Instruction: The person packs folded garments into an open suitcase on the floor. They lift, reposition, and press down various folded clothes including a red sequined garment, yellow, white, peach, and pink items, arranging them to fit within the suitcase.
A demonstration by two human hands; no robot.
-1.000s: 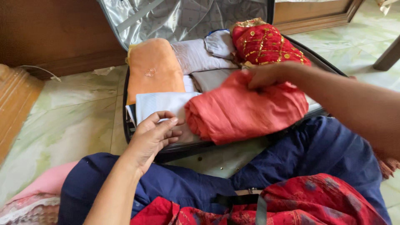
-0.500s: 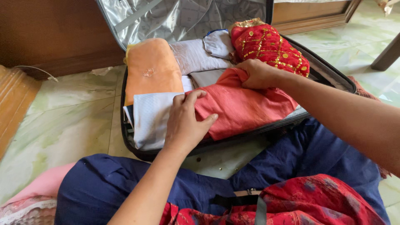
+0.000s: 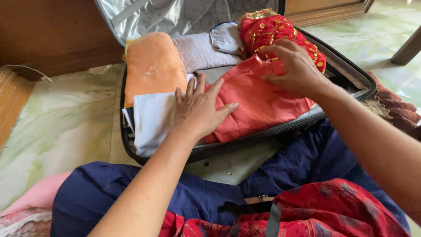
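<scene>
Lying open on pale green floor tiles [image 3: 66, 127] (marbled): suitcase [image 3: 346, 74].

A single head-worn camera is looking steeply down and forward at close range onto an open black suitcase with silver lining [image 3: 351, 72], which is lying on pale green marbled floor tiles [image 3: 66, 127] just beyond the wearer's lap.

Folded coral-red garment [image 3: 258, 103], lying flat in open suitcase [image 3: 351, 74]
</scene>
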